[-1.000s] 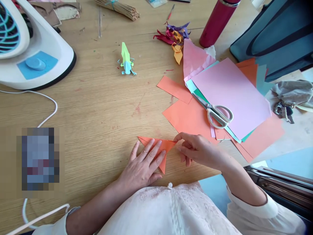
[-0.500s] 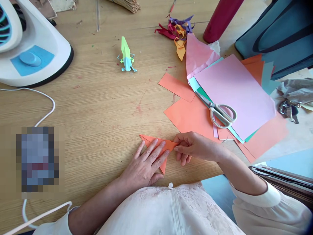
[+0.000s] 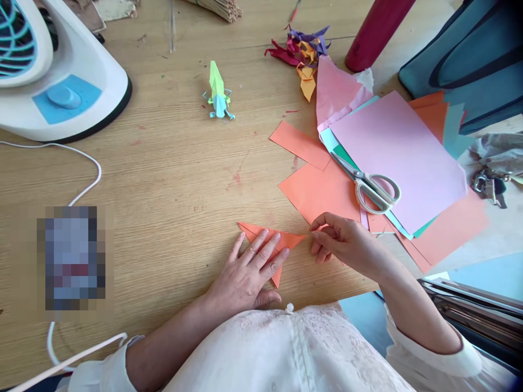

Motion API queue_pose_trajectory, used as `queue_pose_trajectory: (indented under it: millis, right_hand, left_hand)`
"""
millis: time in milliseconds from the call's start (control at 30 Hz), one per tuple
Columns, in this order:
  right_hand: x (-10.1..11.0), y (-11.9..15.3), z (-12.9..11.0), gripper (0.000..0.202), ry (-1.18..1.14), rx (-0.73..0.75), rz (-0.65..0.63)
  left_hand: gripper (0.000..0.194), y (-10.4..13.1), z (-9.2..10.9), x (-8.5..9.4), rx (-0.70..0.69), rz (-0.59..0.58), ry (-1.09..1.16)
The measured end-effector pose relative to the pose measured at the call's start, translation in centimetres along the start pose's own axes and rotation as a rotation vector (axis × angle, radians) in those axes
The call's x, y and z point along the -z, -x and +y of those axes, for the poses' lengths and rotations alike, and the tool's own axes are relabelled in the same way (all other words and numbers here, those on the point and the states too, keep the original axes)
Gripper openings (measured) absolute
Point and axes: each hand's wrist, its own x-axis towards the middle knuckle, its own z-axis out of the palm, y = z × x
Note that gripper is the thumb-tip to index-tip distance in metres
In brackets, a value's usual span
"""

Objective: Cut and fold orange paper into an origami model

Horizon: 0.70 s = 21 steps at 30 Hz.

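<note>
A folded triangle of orange paper lies on the wooden table close to my body. Across it rests my left hand, flat with the fingers spread, pressing it to the tabletop and hiding its lower left part. One point of the paper sticks out below the fingers. Just right of the paper's right-hand tip, a small gap away, is my right hand. Its fingers are curled, thumb and index finger drawn close together, and nothing shows between them.
Scissors lie on stacked coloured sheets, beside loose orange paper. A green and blue origami figure stands farther back, near several small origami pieces. A white fan and its cord occupy the left; a red cylinder stands behind.
My right hand has let go of the orange paper's right tip and moved a little to the right. My left hand stays flat on the paper. The view has shifted slightly.
</note>
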Motion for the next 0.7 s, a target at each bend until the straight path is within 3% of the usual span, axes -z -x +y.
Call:
queue_pose_trajectory:
  millis: [267, 500, 700]
  right_hand:
    - [-0.8, 2.1, 1.3, 0.012, 0.093, 0.150, 0.115]
    - [-3.1, 1.3, 0.6, 0.021, 0.300, 0.262, 0.291]
    - [-4.0, 0.3, -0.2, 0.005, 0.405, 0.262, 0.320]
  left_hand:
    - [0.081, 0.0, 0.3, -0.3, 0.022, 0.031, 0.001]
    - [0.052, -0.3, 0.2, 0.2, 0.022, 0.112, 0.043]
    - [0.029, -1.0, -0.3, 1.0, 0.043, 0.247, 0.171]
